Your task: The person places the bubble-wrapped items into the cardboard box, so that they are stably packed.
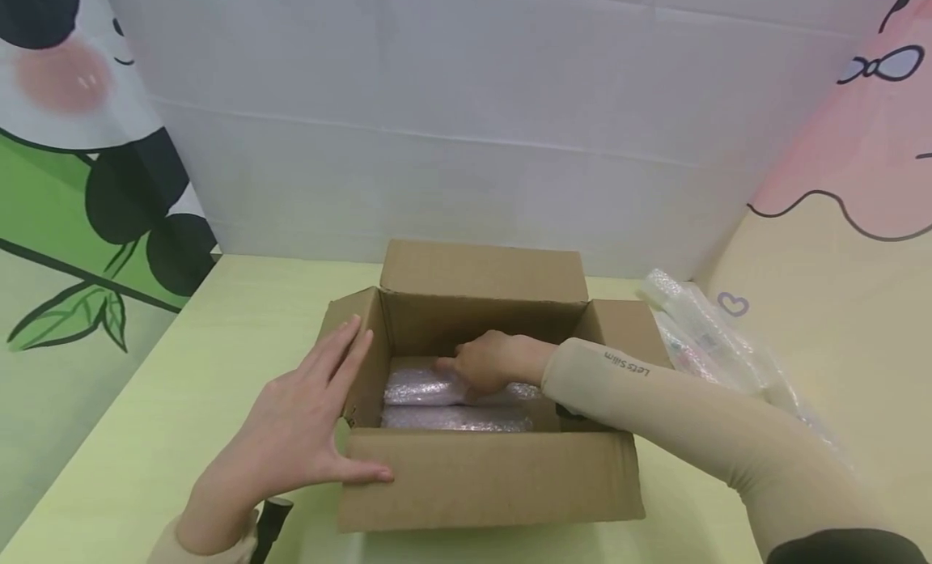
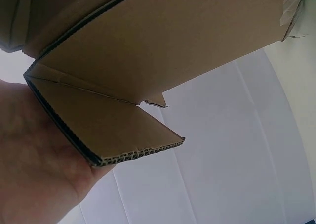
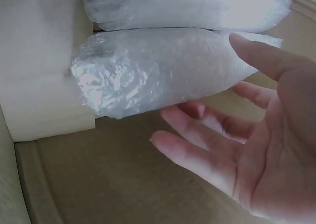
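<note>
The fingers [image 3: 197, 157] of the right hand [image 1: 489, 363] are loosely spread and slightly bent, the thumb over one side of a bubble-wrapped package [image 3: 163, 68] and the others along its opposite edge; how firmly they press, I can't tell. That package lies lengthwise across the inside of an open cardboard box [image 1: 480, 315], right beside a second wrapped package [image 1: 456, 419], which is the nearer of the two to the person. The left hand [image 1: 291, 426] is at the box's left side, its fingers straight against the left flap [image 1: 345, 303] and its thumb stretched apart onto the near flap [image 1: 495, 475]. The far flap [image 1: 484, 271] and right flap [image 1: 629, 329] are folded out too. A beige sleeve [image 1: 655, 394] covers the right forearm, crossing over the box's right side. Beyond that arm, more bubble-wrapped packages [image 1: 717, 345] lie together on the pale yellow-green table [image 1: 218, 386]. Behind hangs a creased white backdrop [image 1: 437, 175], with a panda picture [image 1: 131, 184] to the left and a pink cartoon figure [image 1: 859, 143] to the right.
</note>
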The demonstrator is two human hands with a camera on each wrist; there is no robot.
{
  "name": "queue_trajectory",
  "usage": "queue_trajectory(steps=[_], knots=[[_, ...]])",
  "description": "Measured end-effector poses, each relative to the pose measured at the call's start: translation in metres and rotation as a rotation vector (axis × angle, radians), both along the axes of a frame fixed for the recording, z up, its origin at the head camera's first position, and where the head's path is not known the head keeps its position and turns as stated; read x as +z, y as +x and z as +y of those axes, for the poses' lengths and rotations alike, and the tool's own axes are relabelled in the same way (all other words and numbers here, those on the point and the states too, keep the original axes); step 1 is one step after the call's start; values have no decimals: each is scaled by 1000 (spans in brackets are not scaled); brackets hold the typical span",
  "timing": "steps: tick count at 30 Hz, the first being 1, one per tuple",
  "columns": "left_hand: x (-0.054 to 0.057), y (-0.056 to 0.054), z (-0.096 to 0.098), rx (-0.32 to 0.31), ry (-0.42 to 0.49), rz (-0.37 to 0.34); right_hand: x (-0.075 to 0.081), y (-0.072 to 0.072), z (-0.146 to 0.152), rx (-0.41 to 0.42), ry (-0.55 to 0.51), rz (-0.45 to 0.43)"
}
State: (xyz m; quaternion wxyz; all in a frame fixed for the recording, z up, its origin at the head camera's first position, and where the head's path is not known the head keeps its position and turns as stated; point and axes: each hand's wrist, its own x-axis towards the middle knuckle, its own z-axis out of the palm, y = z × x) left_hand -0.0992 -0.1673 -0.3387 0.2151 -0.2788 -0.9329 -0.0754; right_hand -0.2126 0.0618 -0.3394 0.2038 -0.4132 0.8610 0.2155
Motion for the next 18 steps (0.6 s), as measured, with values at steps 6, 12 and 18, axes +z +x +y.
queue_trajectory(steps=[6,12,18], knots=[[0,-1,0,-1,4,-10,8,-3,3,-14,-41,-30],[1,-2,0,3,-3,-25,31,-5,8,-47,-104,-107],[3,-3,-2,11,-12,-56,75,-4,26,-27,-304,-237]])
